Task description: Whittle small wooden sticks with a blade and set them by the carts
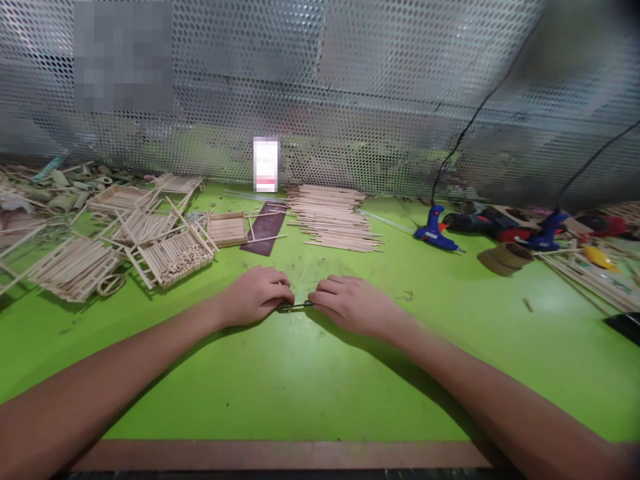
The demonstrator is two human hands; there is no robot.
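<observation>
- Slim dark metal piece (pixel 296 307): on the green surface (pixel 310 390), midway between your hands, long axis running left-right.
- Wooden stick frames (pixel 170 257): pale, slatted, well left.
- Left hand (pixel 253 297): curled closed at its left end; grip unclear.
- Right hand (pixel 353 305): curled closed at its right end; grip unclear.
- Blue hot glue gun (pixel 434 230): smooth plastic, farther right.

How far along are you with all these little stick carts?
Quite far, it looks! Done: several stick carts already stand built on the green table. In hand: the left hand and right hand pinch a small dark metal piece in their fingers. Left: a big pile of loose wooden sticks lies unused beside two blue glue guns.
</observation>
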